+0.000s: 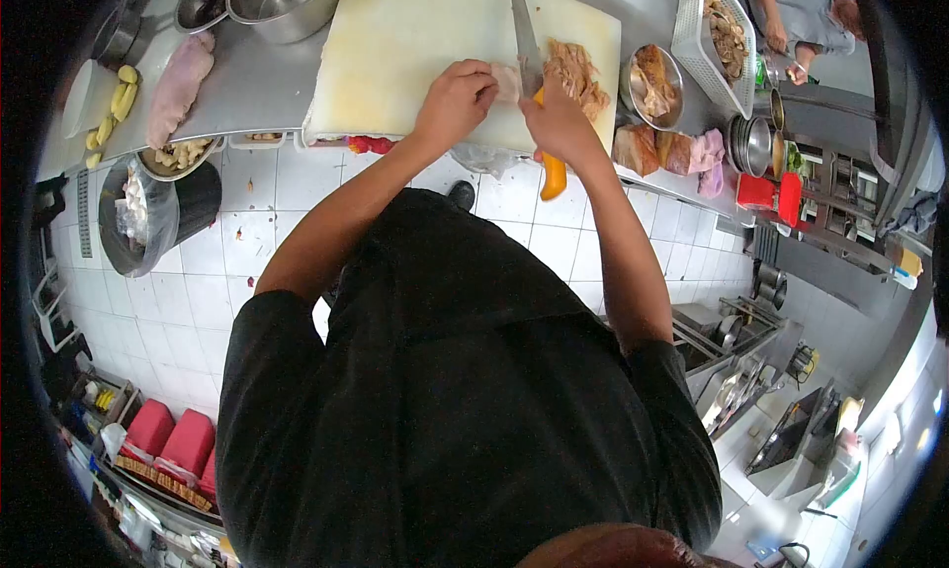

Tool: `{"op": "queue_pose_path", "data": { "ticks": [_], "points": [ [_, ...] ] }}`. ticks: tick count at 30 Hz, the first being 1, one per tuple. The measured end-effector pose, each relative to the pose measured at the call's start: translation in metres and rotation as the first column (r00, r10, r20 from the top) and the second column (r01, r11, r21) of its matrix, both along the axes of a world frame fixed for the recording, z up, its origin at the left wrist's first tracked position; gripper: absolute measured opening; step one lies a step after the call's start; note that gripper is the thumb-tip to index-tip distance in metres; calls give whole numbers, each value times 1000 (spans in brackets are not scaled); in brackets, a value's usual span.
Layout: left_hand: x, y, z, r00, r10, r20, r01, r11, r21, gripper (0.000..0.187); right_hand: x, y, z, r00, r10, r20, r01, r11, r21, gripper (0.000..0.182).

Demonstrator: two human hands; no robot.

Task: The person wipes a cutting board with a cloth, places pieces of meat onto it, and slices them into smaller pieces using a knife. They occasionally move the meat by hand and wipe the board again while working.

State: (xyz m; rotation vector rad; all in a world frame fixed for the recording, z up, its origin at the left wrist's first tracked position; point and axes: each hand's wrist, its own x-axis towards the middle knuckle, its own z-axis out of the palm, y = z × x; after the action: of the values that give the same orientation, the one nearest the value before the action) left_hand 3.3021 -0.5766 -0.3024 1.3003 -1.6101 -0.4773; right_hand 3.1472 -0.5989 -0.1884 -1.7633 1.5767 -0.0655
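Note:
A pale piece of meat (506, 82) lies on the white cutting board (395, 44), between my two hands. My left hand (458, 101) rests at its left side with the fingers curled together against it. My right hand (560, 118) is wrapped round the yellow handle of a knife (524, 29), whose blade points away from me beside the meat. Just right of the blade is a pile of sliced cooked meat (581, 74), partly hidden by my right hand.
Right of the board are a metal bowl of meat (652, 86), meat chunks (635, 148) and a white basket (707, 44). Raw meat (181, 87) and metal bowls (284, 4) sit at the left. Another person (806, 16) stands at the top right.

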Motion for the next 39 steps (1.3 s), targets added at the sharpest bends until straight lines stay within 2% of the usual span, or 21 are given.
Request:
{"op": "queue_pose_path", "data": {
  "ticks": [3,5,6,7,9,10,12,13,15,16,18,19,22,25,28,32,34,37,39],
  "points": [
    [-1,-1,-3,1000,3,-10,-3,1000,-25,12,-12,16,-43,988,117,-98,-137,960,-243,37],
    [-4,0,-3,1000,13,10,-12,1000,-20,12,-11,13,-80,966,146,-214,-233,850,-473,39],
    [-2,-1,-3,999,28,24,-28,999,-21,12,-9,0,-74,993,94,-73,-111,952,-287,40],
    [-2,3,-3,1000,25,10,-25,1000,1,11,-7,-3,-60,997,62,-38,-68,982,-178,39],
    [-3,-1,1,999,21,-25,-20,999,26,8,-3,-16,-25,1000,-8,17,8,1000,27,37],
    [-2,-4,4,997,30,-72,-27,999,41,8,-4,-15,-15,999,-18,32,17,999,50,38],
    [-1,1,5,985,50,-164,-35,995,92,9,-1,6,0,999,-8,45,6,999,44,37],
    [-2,1,3,988,49,-147,-37,996,80,9,0,13,2,999,-10,51,8,999,42,37],
    [-3,0,0,993,43,-111,-38,998,51,9,-1,26,-43,999,0,-54,-3,998,-60,35],
    [-4,-1,-2,997,33,-66,-32,999,24,9,-6,25,-69,985,103,-141,-148,922,-359,33],
    [0,-4,-6,999,29,31,-28,999,-39,11,-2,-1,-66,996,86,-15,-88,967,-238,36],
    [-1,1,-5,999,24,25,-24,1000,-2,11,-1,-3,-54,997,56,48,-48,985,-168,38],
    [-1,-3,1,999,41,1,-41,999,26,11,11,-8,1,995,-84,56,76,988,132,37],
    [-3,2,2,998,54,-12,-54,998,15,11,13,12,14,996,-69,58,63,993,100,39],
    [-1,1,3,999,32,24,-32,999,26,11,0,19,-66,979,116,-168,-162,942,-294,43],
    [-3,2,-4,998,23,52,-24,999,34,12,3,-6,-50,999,30,-9,-31,996,-85,41],
    [-2,-4,-1,999,40,13,-40,999,-1,10,13,-10,-12,999,-39,36,37,998,46,38],
    [-2,1,0,996,61,-71,-62,998,-15,8,4,-3,-11,999,52,-1,-52,999,-3,35],
    [-1,0,1,996,42,-85,-42,999,-6,8,8,14,-22,999,36,-31,-36,999,-16,35]
  ]
}}
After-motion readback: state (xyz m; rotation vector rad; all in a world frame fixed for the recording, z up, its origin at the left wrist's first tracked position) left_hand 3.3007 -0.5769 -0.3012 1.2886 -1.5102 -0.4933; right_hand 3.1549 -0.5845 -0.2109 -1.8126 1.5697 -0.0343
